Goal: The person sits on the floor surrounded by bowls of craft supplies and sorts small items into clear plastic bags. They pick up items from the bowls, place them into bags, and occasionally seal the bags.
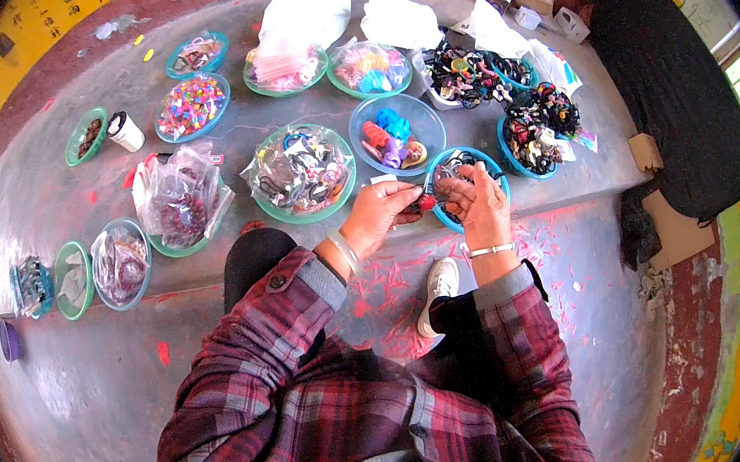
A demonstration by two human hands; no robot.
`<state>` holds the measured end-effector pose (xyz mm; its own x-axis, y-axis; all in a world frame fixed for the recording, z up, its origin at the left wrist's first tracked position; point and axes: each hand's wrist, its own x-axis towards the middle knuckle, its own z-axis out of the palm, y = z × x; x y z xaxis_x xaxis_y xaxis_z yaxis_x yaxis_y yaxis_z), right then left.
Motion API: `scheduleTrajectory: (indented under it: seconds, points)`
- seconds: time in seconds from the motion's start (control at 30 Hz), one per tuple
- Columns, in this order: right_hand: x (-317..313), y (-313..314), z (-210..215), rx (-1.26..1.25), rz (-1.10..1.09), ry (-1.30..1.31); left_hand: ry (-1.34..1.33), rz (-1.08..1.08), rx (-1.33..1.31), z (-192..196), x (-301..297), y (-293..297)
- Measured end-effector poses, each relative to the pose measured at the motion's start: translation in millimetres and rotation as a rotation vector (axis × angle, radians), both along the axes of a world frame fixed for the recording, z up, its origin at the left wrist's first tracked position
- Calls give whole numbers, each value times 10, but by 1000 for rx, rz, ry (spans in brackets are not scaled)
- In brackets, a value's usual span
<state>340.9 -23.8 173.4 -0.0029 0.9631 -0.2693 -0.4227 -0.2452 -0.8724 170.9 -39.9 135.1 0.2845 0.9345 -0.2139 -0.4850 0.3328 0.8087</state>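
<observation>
In front of me, my left hand (379,218) pinches a small dark red piece (427,203) between thumb and fingertips; its exact kind is too small to tell. Just to the right, my right hand (484,208) meets it with bent fingers drawn together; what they grip is hidden. Both hands are over the near side of a blue-rimmed bowl (507,185), which contains black hair ties (457,163). Behind the left hand stands a clear blue bowl (429,106) with red, purple and blue pieces. A green bowl (267,209) of bagged hair ties lies to the left.
Black hair ties with ornaments fill another blue bowl (536,172) and a white container (446,101) at the right. Colourful beads (192,104) fill a bowl farther back. White bags (303,19) lie at the back. The ledge edge (560,201) runs beneath my hands; red scraps (377,290) litter the floor.
</observation>
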Motion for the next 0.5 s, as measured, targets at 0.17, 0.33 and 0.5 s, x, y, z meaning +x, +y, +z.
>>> scheduleTrajectory:
  seconds: [0.17,0.33,0.5]
  points:
    - [-50,-61,-35,122,75,-281,108,6,83,6,-38,-117]
    - [-162,-202,-25,166,81,-357,128,81,135,56,-117,-362]
    - [-197,-277,-26,198,83,-188,211,84,185,115,-310,-478]
